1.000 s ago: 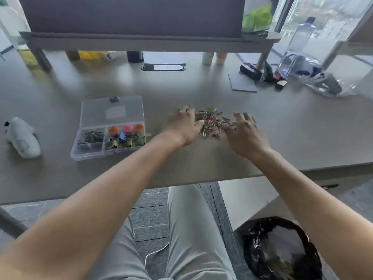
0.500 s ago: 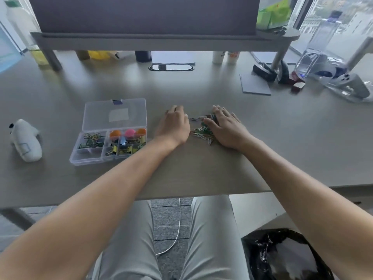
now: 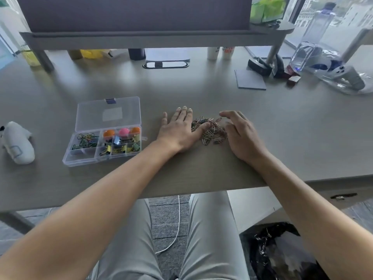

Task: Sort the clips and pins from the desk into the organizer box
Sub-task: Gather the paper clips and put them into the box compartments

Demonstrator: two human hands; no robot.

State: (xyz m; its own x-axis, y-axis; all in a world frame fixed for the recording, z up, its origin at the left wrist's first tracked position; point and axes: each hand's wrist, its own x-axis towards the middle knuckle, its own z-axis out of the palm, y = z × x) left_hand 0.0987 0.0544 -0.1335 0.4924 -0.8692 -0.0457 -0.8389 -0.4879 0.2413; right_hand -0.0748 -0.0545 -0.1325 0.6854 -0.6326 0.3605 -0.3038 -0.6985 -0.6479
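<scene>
We see the left hand (image 3: 178, 131) lying flat on the grey worktop (image 3: 282, 126), fingers straight and spread, its thumb reaching into the left edge of the pile of paper clips (image 3: 211, 129). It holds nothing. The right hand (image 3: 241, 133) stands on its edge just to the right of the pile, fingers loosely extended and slightly bent over the clips, gripping nothing that we can make out. The pile sits between the two hands, near the front edge of the worktop. To the left of the left hand, a little apart from it, lies the organizer box (image 3: 103, 138), clear plastic, its lid (image 3: 108, 113) folded back flat away from us. We find coloured paper clips in its rear left compartment, three round pins (image 3: 122, 132) in orange and pink at the back of the right side, and binder clips (image 3: 119, 146) below them; the front left compartment looks nearly bare. A white object (image 3: 18, 143) rests at the far left.
</scene>
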